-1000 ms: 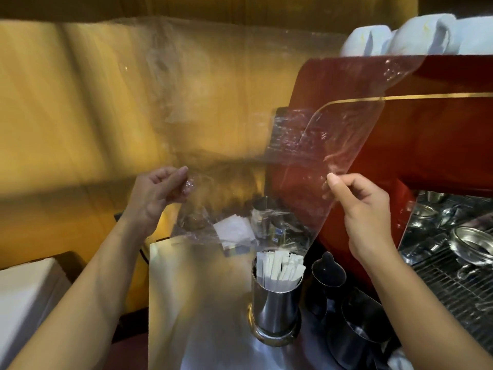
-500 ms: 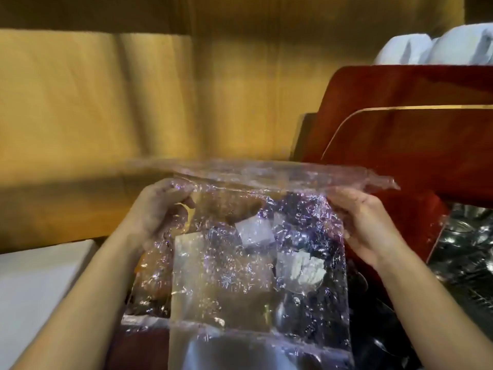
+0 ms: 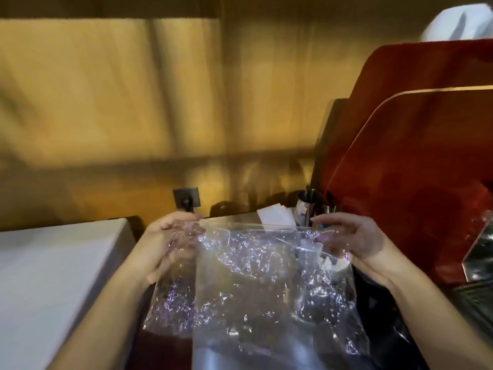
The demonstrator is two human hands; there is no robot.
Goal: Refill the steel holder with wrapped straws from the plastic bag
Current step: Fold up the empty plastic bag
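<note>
A clear, crinkled plastic bag hangs flat between my two hands over the counter. It looks empty; no straws show inside it. My left hand pinches its upper left corner. My right hand grips the upper right corner. The steel holder with wrapped straws is hidden behind the bag; only a blurred white patch shows through the plastic near my right hand.
A red espresso machine fills the right side, with white cups on top. A white box sits at the left. Steel cups and white papers stand at the back, before a yellow wall with a black socket.
The bag has flipped from raised high above the holder to hanging low in front of it. Both hands have dropped and the view has shifted left.
</note>
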